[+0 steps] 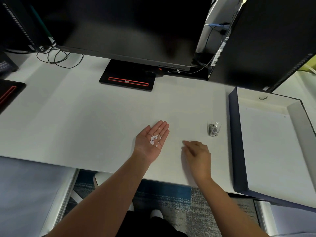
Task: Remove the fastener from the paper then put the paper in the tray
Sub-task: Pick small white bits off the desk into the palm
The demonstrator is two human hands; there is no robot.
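Left hand [152,139], palm up and spread flat, cups small white paper bits [155,139]; right hand [198,152], fingers together, pinches at the desk [85,117]. Paper [270,147] lies in the tray [236,142], far right. Judged step: clean-up; next, gathering leftover bits.

bare forearms, no sleeves, left hand [151,141], right hand [198,155], white shoes [156,213]
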